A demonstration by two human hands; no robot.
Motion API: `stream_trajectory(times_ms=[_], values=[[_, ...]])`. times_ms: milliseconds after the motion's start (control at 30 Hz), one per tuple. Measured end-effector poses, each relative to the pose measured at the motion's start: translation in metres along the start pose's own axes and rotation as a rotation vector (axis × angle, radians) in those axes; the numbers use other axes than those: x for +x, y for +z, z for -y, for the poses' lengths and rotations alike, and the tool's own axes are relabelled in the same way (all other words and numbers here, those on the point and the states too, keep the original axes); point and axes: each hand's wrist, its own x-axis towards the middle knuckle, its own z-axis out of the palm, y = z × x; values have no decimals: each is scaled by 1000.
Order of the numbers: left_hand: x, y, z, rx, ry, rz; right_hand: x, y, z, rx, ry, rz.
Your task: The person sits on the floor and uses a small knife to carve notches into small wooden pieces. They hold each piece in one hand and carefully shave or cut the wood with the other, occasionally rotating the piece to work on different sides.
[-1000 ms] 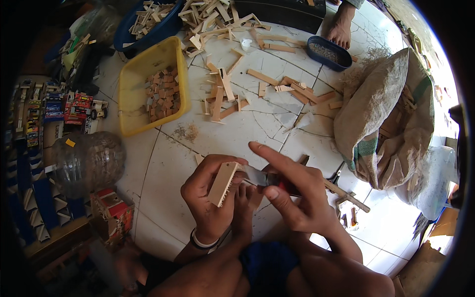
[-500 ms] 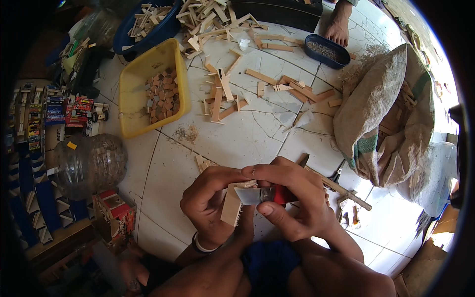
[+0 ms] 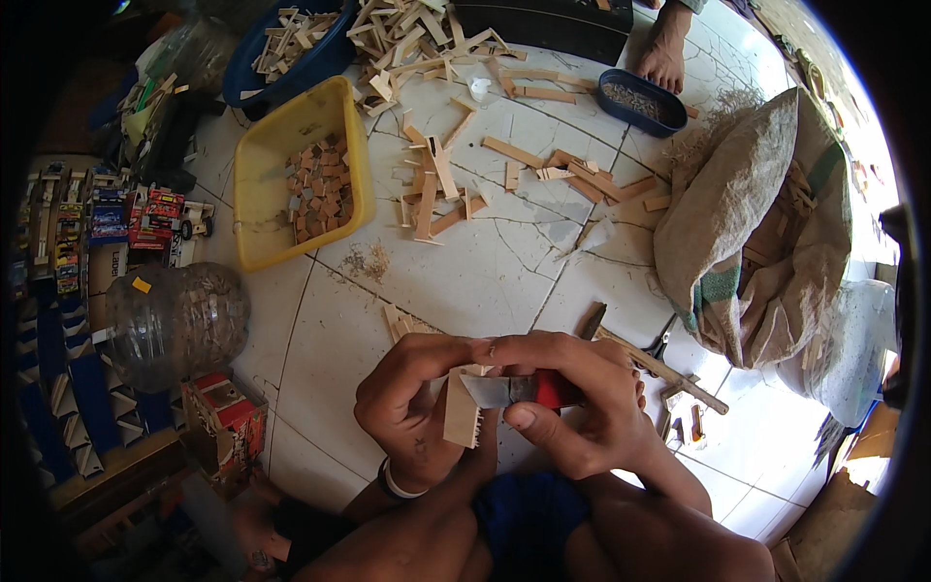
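In my left hand (image 3: 407, 403) is a small pale wooden piece (image 3: 463, 412) with a ragged, splintery right edge. My right hand (image 3: 582, 407) is closed round the red handle (image 3: 558, 390) of a wide-bladed cutter knife. Its grey blade (image 3: 490, 390) lies against the wood near the upper end, pointing left. The index fingers of both hands meet above the blade. My left fingertips are partly hidden behind the wood. Just beyond my left hand, more thin wooden strips (image 3: 396, 320) lie on the tiles.
A yellow basin (image 3: 247, 218) holds small brown wooden pieces. Wooden offcuts (image 3: 427, 189) lie scattered ahead. A sack (image 3: 727, 223) stands at right, near a stick (image 3: 669, 369) and pliers (image 3: 662, 339). Another person's foot (image 3: 663, 58) is at the far right. Toy trucks (image 3: 155, 218) fill the left side.
The wooden piece has turned slightly more upright, and the blade has shifted a little relative to it. Both hands keep their hold in nearly the same place.
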Motion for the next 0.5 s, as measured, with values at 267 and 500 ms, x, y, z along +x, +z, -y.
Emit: stream_trajectory(times_ms=[267, 500], values=[[-6, 0, 1, 30, -6, -23, -1, 11, -2, 85, 62, -79], [-12, 0, 7, 187, 60, -33, -8, 17, -2, 293, 212, -110]])
